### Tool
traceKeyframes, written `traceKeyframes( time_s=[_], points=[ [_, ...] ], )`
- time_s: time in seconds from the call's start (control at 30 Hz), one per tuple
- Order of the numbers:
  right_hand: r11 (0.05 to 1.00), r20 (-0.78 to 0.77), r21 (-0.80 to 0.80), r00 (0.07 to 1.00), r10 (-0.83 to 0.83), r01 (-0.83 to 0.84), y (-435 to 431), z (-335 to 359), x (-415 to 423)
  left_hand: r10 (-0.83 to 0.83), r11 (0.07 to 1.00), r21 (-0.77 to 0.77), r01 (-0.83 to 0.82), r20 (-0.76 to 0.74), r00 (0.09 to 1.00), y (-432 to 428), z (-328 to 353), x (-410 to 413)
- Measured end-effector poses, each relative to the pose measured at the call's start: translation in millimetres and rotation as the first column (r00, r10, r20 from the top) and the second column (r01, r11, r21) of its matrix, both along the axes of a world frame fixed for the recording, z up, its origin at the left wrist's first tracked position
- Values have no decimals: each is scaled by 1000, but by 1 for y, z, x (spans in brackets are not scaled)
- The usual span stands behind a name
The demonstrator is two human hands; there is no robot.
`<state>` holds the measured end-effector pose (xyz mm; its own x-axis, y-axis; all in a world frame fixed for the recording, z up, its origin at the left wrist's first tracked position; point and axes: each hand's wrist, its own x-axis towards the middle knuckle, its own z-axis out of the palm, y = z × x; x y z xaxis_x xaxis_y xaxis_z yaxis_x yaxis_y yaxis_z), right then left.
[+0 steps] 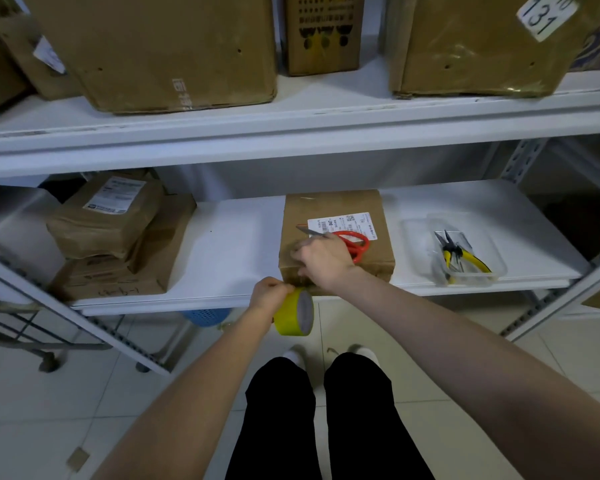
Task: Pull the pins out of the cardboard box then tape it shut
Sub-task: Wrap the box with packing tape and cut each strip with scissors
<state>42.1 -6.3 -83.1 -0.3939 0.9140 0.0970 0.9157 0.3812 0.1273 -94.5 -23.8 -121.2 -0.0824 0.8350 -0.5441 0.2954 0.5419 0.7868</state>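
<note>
Closest to the camera, below the two bare forearms, the person's dark trouser legs stand on pale floor tiles. Just in front of the lower shelf (229, 237), the left hand (269, 292) grips a yellow tape roll (293, 315), fingers curled over its rim, the roll on edge and hanging just below the shelf's front lip. The right hand (321, 258) lies on the near top edge of the cardboard box (336, 206) with bent fingers. Motion blur hides whether they pinch the tape's free end or only press the cardboard.

The box sits at the shelf's front edge, about midway along it, flaps down. No pins can be made out, so taping looks like the step in hand. The cardboard looks creased and a little soft, and the box is probably light enough to slide when tape is pulled. A flat palm on top, near the seam, should steady it better than a squeeze on the walls. The tape is sticky and limp once unrolled, so it is best kept taut between the roll and the pressed end.

Red-handled scissors (352, 242) lie on the box top, touching a white label (340, 221). To the right, well apart, a clear tray (416, 230) holds yellow-handled pliers (465, 258). Farther left are stacked brown parcels, and larger cartons stand on the shelf above.
</note>
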Motion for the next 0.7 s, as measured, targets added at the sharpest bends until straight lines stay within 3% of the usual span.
traceKeyframes(
  time_s=[0.2, 0.33, 0.57, 0.7],
  points=[
    [998, 17, 26, 998, -63, 63, 4, -10, -7, -71, 997, 21, 72, -22, 997, -4, -2, -5],
    [996, 36, 34, 996, -83, 81, 2, -10, -9, -131, 991, -43, 128, -67, 989, -10, -13, -5],
    [995, 34, 19, 994, -103, 102, 0, -5, -11, -87, 990, -104, 91, 39, 995, -22, -13, -4],
    [994, -13, -41, 995, -103, 102, 3, -2, -10, -62, 998, -2, 62, -26, 998, -22, -13, -1]
  ],
)
